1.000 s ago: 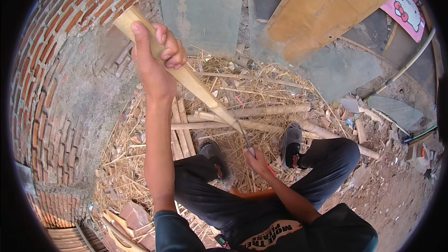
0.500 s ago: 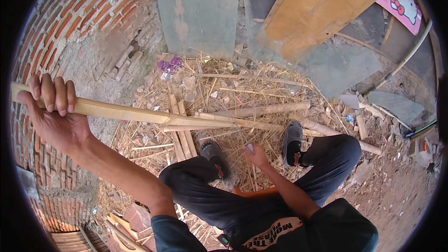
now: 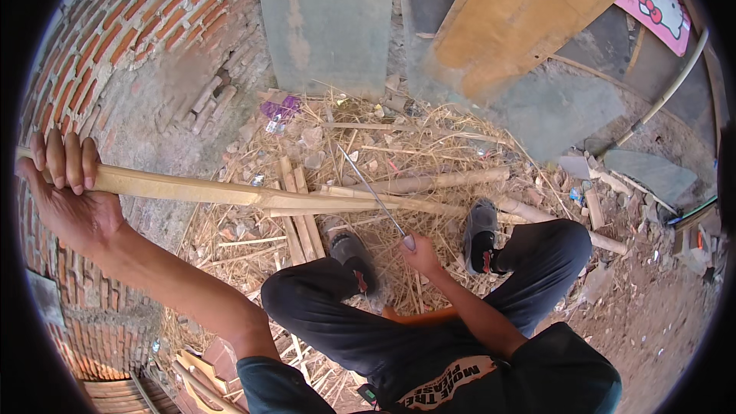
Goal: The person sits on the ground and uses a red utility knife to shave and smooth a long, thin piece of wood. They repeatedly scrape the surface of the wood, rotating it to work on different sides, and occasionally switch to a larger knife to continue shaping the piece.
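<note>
My left hand (image 3: 77,203), out at the far left, is closed round one end of a long pale bamboo strip (image 3: 184,188). From there the strip runs rightward across the middle, and its other end lies among more split pieces in front of my feet. Between my knees, my right hand (image 3: 422,255) grips the handle of a long, thin-bladed knife (image 3: 374,193). The blade points up and leftward, crossing over the strip's right end; whether it touches the strip I cannot tell. My shoes (image 3: 351,253) stand either side of the right hand.
Straw and rubble (image 3: 429,123) litter the ground, with two short slats (image 3: 297,222) and a round pole (image 3: 452,178) on it. A brick wall (image 3: 115,38) rises at left. Grey boards (image 3: 326,23) and a brown board (image 3: 529,15) lean at the back.
My left hand has moved outward to the left and slightly down, drawing the bamboo strip with it. The knife blade now shows clearly, where before it was faint. My right hand has barely moved.
</note>
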Action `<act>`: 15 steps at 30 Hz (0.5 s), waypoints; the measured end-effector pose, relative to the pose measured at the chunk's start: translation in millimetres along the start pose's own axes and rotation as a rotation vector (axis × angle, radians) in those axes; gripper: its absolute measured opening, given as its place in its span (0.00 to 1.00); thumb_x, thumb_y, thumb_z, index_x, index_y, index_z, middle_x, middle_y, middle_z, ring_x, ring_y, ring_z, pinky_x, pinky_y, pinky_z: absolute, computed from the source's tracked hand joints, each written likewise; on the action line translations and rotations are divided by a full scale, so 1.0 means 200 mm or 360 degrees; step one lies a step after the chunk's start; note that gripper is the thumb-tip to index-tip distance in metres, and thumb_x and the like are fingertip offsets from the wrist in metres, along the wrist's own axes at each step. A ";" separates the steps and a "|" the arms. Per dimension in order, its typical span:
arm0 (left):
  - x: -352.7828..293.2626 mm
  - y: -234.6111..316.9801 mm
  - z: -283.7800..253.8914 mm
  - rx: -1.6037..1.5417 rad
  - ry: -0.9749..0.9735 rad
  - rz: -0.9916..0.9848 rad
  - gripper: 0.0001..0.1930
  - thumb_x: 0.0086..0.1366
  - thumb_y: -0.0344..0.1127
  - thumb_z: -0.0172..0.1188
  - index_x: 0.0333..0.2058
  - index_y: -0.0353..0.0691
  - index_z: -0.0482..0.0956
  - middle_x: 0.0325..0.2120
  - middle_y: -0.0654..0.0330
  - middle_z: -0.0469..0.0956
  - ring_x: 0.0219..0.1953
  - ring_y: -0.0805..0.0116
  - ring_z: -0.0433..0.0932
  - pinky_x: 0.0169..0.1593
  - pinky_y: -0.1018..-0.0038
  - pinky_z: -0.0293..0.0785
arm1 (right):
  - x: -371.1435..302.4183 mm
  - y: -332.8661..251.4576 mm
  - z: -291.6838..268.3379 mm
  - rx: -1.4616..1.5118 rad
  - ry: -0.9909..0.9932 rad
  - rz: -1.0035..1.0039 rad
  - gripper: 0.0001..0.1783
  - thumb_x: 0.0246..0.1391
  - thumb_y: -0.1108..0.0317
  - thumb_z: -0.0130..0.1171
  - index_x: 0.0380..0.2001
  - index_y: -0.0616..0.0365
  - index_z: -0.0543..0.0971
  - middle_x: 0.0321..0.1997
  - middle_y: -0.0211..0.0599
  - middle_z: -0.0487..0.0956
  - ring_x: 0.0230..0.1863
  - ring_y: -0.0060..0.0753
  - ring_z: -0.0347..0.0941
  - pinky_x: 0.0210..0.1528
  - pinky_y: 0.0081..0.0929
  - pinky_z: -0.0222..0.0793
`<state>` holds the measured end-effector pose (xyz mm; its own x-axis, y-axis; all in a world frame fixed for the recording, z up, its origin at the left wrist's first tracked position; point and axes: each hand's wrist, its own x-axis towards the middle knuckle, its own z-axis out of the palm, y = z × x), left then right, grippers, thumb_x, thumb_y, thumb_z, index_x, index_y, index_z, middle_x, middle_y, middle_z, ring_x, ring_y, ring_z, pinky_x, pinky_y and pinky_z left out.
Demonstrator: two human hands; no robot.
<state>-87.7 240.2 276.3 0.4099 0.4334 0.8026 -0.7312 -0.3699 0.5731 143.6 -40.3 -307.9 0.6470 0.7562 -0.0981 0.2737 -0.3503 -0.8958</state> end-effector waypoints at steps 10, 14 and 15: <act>0.06 0.32 -0.22 0.0071 -0.0009 0.0000 0.18 0.82 0.30 0.49 0.27 0.43 0.61 0.21 0.66 0.57 0.20 0.76 0.52 0.25 0.78 0.58 | -0.03 0.20 -0.07 0.0068 0.0107 0.0181 0.20 0.61 0.59 0.68 0.44 0.67 0.82 0.28 0.57 0.83 0.30 0.59 0.82 0.37 0.47 0.77; 0.05 0.32 -0.21 0.0054 -0.0004 -0.0025 0.18 0.82 0.29 0.49 0.27 0.43 0.61 0.21 0.66 0.56 0.20 0.76 0.52 0.26 0.78 0.57 | 0.00 -0.04 -0.07 0.0130 0.0093 -0.0026 0.18 0.61 0.59 0.68 0.40 0.66 0.82 0.27 0.53 0.82 0.30 0.51 0.81 0.37 0.45 0.77; 0.05 0.34 -0.23 0.0049 -0.0015 -0.0045 0.18 0.82 0.28 0.48 0.27 0.43 0.61 0.21 0.66 0.56 0.20 0.76 0.52 0.26 0.78 0.57 | 0.00 -0.08 -0.09 0.0123 0.0053 -0.0011 0.19 0.61 0.58 0.68 0.40 0.67 0.82 0.29 0.56 0.82 0.32 0.56 0.82 0.38 0.47 0.77</act>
<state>-158.9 256.4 315.8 0.4355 0.4362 0.7875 -0.7024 -0.3825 0.6003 152.3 -44.4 -286.7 0.6689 0.7392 -0.0784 0.2233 -0.3005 -0.9273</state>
